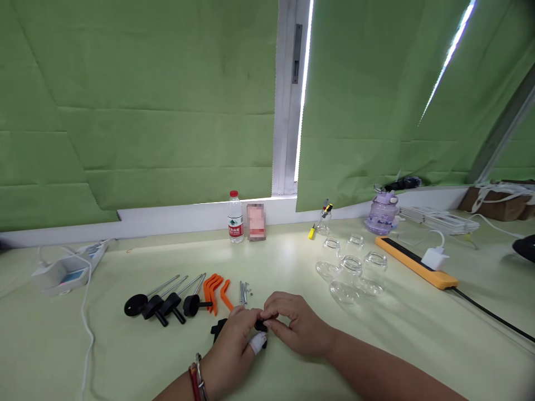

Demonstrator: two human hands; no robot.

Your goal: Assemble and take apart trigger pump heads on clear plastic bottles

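Observation:
My left hand (238, 340), with white wrapping on its thumb, grips a small black plastic part (261, 325), largely hidden by the fingers. From the other side my right hand (295, 323) pinches at the same part with closed fingertips. Another black piece (217, 328) shows beside my left hand, partly covered by it. Just beyond the hands lie bolts (243, 292) with a few tiny nuts, and several orange bent handles (213, 292). Further left, black round parts with metal rods and stubby handles (171, 304) rest in a row.
Several clear glass jars (350, 267) stand right of centre. Behind them, another holds yellow-handled tools (324, 217). An orange power strip (413, 262), purple jug (382, 211), water bottle (236, 217) and blurred pink box (256, 221) are around. A white cable (86, 317) runs down the left.

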